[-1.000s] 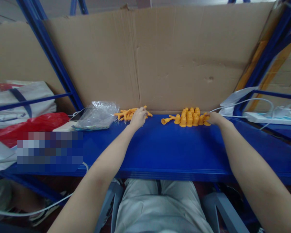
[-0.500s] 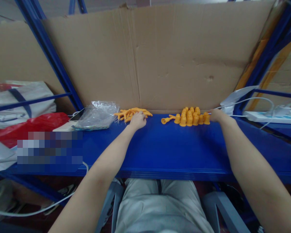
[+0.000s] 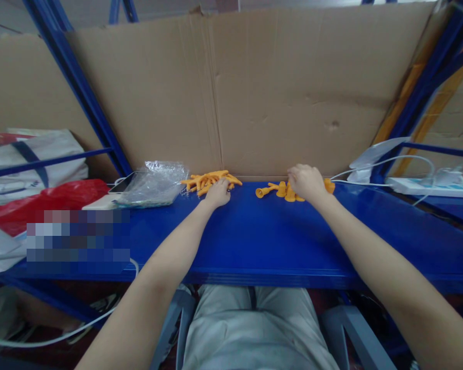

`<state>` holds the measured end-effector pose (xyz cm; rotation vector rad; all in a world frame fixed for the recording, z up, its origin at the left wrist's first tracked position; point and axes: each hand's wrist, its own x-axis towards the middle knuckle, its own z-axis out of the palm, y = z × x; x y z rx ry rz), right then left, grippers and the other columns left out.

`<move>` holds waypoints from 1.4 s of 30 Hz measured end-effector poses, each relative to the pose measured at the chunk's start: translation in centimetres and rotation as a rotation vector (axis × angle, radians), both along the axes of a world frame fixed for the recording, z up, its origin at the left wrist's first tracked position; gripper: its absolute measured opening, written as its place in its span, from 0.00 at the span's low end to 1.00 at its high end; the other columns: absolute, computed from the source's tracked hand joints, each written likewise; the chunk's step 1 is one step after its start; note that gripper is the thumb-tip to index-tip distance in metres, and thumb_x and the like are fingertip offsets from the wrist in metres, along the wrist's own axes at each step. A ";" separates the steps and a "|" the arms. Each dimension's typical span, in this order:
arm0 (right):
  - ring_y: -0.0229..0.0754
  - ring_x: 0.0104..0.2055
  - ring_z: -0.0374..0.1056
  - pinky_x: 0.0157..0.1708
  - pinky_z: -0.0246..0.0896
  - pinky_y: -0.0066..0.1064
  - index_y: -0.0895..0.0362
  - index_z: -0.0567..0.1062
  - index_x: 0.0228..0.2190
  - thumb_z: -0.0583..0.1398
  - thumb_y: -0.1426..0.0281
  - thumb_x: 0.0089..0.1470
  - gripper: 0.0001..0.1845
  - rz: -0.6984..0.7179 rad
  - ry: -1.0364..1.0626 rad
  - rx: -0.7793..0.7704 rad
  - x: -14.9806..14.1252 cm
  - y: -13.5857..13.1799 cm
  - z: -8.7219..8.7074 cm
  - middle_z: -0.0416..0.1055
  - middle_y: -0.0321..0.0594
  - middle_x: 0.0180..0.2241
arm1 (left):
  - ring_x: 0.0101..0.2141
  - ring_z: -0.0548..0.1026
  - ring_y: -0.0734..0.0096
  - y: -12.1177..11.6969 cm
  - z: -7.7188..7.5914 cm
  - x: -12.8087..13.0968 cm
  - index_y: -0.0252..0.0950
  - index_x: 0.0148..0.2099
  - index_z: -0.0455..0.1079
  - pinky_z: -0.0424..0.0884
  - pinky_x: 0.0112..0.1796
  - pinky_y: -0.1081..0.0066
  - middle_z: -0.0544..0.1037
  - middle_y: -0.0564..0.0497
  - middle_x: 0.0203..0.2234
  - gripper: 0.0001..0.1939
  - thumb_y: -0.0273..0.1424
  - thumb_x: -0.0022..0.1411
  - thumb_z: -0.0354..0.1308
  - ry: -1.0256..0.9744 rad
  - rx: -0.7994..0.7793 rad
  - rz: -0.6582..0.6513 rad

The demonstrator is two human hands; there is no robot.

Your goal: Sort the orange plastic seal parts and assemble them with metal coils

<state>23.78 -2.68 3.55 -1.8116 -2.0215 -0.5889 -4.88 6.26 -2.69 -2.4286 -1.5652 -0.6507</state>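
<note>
A pile of orange stick-shaped plastic parts [image 3: 207, 180] lies at the back of the blue shelf [image 3: 262, 236]. My left hand [image 3: 218, 193] rests at the pile's near edge, fingers curled on it; what they hold is hidden. To the right stands a cluster of orange cone-shaped parts [image 3: 283, 190]. My right hand [image 3: 306, 182] lies over that cluster with curled fingers and covers most of it. One assembled orange piece [image 3: 263, 191] lies on its side just left of the cluster.
A cardboard sheet [image 3: 278, 92] walls the shelf's back. A crumpled clear plastic bag [image 3: 156, 182] and a phone lie left of the sticks. Red and white bags [image 3: 42, 195] sit at far left. A white power strip [image 3: 428, 186] with cables is at right.
My right hand has moved left from the cluster's right end to lie on top of the cones. My left hand has drawn back slightly to the near edge of the stick pile.
</note>
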 end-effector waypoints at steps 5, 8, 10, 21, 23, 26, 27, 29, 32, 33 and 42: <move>0.56 0.59 0.66 0.54 0.61 0.48 0.60 0.72 0.56 0.53 0.71 0.63 0.22 0.404 -0.078 -0.139 -3.1 0.8 -3.8 0.70 0.55 0.57 | 0.64 0.64 0.55 0.5 -0.5 -0.3 0.37 0.58 0.67 0.58 0.64 0.53 0.69 0.41 0.60 0.25 0.22 0.58 0.52 -0.019 0.005 -0.089; 0.58 0.64 0.62 0.56 0.62 0.52 0.58 0.67 0.61 0.54 0.72 0.62 0.26 0.482 -0.035 -0.176 -4.0 1.4 -5.8 0.63 0.56 0.63 | 0.65 0.61 0.55 0.8 -0.8 -0.1 0.36 0.60 0.66 0.55 0.65 0.51 0.67 0.39 0.63 0.25 0.24 0.60 0.52 -0.012 -0.024 -0.117; 0.58 0.65 0.59 0.58 0.61 0.54 0.59 0.64 0.63 0.53 0.71 0.62 0.28 0.492 0.017 -0.194 -4.2 1.9 -6.6 0.59 0.57 0.65 | 0.66 0.59 0.53 0.8 -0.9 0.2 0.36 0.61 0.66 0.54 0.65 0.48 0.66 0.39 0.64 0.25 0.26 0.61 0.52 0.000 -0.040 -0.124; 0.52 0.61 0.65 0.61 0.59 0.51 0.58 0.67 0.59 0.54 0.72 0.59 0.27 0.655 0.173 -0.130 -3.5 3.5 -7.8 0.68 0.54 0.58 | 0.67 0.56 0.49 -0.4 -1.2 2.7 0.37 0.62 0.66 0.50 0.65 0.42 0.60 0.41 0.68 0.22 0.33 0.69 0.46 0.078 -0.112 -0.098; 0.52 0.59 0.67 0.59 0.62 0.50 0.58 0.68 0.59 0.53 0.73 0.59 0.26 0.676 0.162 -0.103 -3.8 3.2 -7.8 0.69 0.53 0.56 | 0.68 0.55 0.49 -0.3 -1.3 2.8 0.37 0.63 0.66 0.50 0.65 0.43 0.60 0.42 0.68 0.23 0.34 0.70 0.45 0.080 -0.118 -0.087; 0.51 0.56 0.69 0.55 0.65 0.47 0.58 0.71 0.54 0.50 0.77 0.58 0.24 0.677 0.129 -0.080 -4.3 2.7 -7.5 0.70 0.52 0.53 | 0.68 0.55 0.48 -0.4 -1.3 2.8 0.38 0.63 0.66 0.49 0.64 0.41 0.60 0.42 0.68 0.23 0.34 0.70 0.45 0.080 -0.128 -0.077; 0.51 0.54 0.69 0.53 0.65 0.45 0.58 0.72 0.52 0.50 0.78 0.58 0.23 0.672 0.106 -0.080 -4.4 2.5 -7.3 0.71 0.52 0.52 | 0.68 0.55 0.47 -0.4 -1.3 2.8 0.39 0.63 0.66 0.49 0.64 0.39 0.60 0.42 0.68 0.22 0.34 0.70 0.45 0.079 -0.131 -0.078; 0.50 0.50 0.70 0.49 0.66 0.42 0.58 0.74 0.48 0.49 0.78 0.59 0.20 0.648 0.033 -0.092 -4.5 2.1 -6.9 0.71 0.51 0.49 | 0.68 0.54 0.47 -0.6 -1.2 2.9 0.40 0.62 0.66 0.48 0.64 0.37 0.61 0.42 0.67 0.21 0.35 0.70 0.46 0.086 -0.144 -0.082; 0.47 0.42 0.70 0.43 0.63 0.38 0.59 0.73 0.44 0.48 0.77 0.62 0.16 0.591 -0.095 -0.134 -4.4 1.6 -6.0 0.71 0.49 0.44 | 0.68 0.53 0.48 -1.0 -1.0 3.1 0.42 0.62 0.66 0.45 0.63 0.36 0.63 0.44 0.66 0.21 0.36 0.71 0.45 0.105 -0.167 -0.077; 0.46 0.40 0.70 0.41 0.61 0.36 0.59 0.73 0.43 0.48 0.77 0.63 0.16 0.577 -0.126 -0.145 -4.4 1.4 -5.8 0.71 0.49 0.43 | 0.68 0.53 0.49 -1.1 -0.9 3.1 0.43 0.61 0.66 0.44 0.63 0.35 0.64 0.44 0.66 0.20 0.36 0.72 0.44 0.107 -0.169 -0.073; 0.48 0.42 0.64 0.42 0.58 0.36 0.58 0.71 0.39 0.46 0.79 0.63 0.15 0.613 -0.154 0.005 -3.4 1.8 -4.9 0.70 0.50 0.42 | 0.68 0.54 0.50 -2.3 -0.2 3.4 0.39 0.63 0.63 0.42 0.64 0.35 0.63 0.40 0.66 0.21 0.35 0.70 0.49 0.059 -0.043 -0.200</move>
